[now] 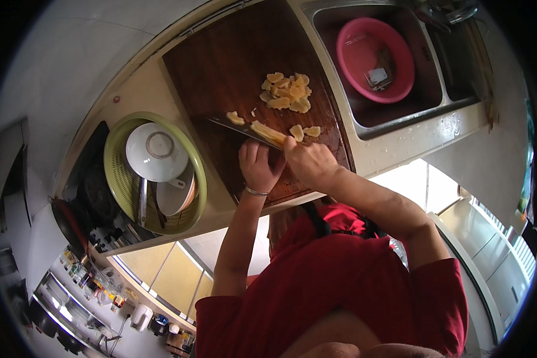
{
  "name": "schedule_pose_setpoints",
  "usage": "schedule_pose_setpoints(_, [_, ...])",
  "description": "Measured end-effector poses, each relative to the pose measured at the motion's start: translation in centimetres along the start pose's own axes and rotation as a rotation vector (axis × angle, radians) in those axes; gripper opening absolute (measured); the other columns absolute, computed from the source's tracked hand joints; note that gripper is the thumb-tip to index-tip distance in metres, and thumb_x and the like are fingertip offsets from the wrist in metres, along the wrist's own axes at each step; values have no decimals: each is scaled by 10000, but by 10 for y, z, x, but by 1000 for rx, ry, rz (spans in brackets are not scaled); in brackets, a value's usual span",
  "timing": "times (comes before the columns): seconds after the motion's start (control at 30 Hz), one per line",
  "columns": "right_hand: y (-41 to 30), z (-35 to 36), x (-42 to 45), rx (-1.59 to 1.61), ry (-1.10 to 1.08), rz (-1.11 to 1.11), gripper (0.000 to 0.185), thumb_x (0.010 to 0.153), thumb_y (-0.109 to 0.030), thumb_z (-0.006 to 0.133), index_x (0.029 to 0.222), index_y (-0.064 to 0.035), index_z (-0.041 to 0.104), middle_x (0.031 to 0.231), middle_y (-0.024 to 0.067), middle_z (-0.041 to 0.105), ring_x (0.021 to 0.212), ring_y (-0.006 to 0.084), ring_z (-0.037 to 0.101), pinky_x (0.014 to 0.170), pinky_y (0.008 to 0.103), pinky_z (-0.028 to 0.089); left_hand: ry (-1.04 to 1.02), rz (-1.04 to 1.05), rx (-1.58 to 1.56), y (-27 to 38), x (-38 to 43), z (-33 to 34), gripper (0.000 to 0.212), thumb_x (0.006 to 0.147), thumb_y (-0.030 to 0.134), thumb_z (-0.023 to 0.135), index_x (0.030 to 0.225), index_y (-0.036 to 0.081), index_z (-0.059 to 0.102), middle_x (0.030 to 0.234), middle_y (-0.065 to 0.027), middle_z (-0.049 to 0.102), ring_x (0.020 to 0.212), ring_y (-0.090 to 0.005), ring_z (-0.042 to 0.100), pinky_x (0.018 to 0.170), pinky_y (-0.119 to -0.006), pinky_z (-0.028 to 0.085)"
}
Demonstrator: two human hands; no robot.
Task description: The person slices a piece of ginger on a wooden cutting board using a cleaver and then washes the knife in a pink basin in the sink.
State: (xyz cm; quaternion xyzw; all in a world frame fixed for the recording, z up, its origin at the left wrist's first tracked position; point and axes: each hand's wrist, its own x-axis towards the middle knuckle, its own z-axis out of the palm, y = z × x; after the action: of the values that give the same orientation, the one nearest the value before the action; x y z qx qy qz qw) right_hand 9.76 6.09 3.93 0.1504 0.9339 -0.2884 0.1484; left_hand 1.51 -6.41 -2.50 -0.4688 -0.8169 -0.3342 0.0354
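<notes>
My right hand (312,162) is closed around the handle end of a kitchen knife (232,127), whose long blade points to the upper left over a dark wooden cutting board (232,49). Pale yellow slices (267,133) lie in a row along the blade. Close below the blade, my left hand (260,166) has its fingers curled over the board; whether it holds anything is hidden. A single slice (235,118) rests by the blade, and two more slices (304,131) are just above my right hand. Higher up sits a pile of pale yellow slices (287,91), of a food I cannot name.
Left of the board, a green plastic colander (109,154) holds a white bowl (156,152), dishes and utensils. A metal sink (425,96) at the upper right contains a pink plastic basin (405,53). Pans and a stove are at the far left.
</notes>
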Motion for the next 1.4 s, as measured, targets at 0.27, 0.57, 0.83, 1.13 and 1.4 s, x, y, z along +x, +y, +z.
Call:
schedule_pose_setpoints(0.27, [39,-26,-26,-19,84,62,148,755,-35,470,868,3,383,566,186,563,532,359,589,485,448,473,30,0,-61,0,1,0,265,651,138,673,886,66,574,978,-79,544,888,-286,516,777,-383,427])
schedule_pose_setpoints(0.57, [24,-34,-37,85,10,48,138,753,-26,467,868,7,397,616,210,560,552,377,588,489,450,474,11,-4,-41,2,2,-4,303,660,150,693,920,56,569,996,-98,537,916,-297,509,796,-395,417])
schedule_pose_setpoints(0.83, [25,-25,-30,89,-22,50,115,756,-21,460,854,13,411,611,217,574,567,377,602,485,452,480,24,-314,20,-5,20,-14,413,664,274,687,951,35,509,943,-138,552,857,-324,522,732,-420,418])
schedule_pose_setpoints(1.13, [3,-23,-1,7,-153,122,168,790,-61,461,926,21,408,725,213,619,690,353,636,588,434,503,-260,-432,103,-10,42,-12,213,604,209,667,724,57,579,787,-82,601,765,-291,559,649,-426,448])
schedule_pose_setpoints(1.4, [21,-23,11,120,-11,150,170,778,-67,450,921,18,414,726,226,613,710,393,610,651,460,487,-150,-235,-316,-25,42,-18,168,596,39,639,750,77,584,783,-58,600,770,-236,566,667,-363,464])
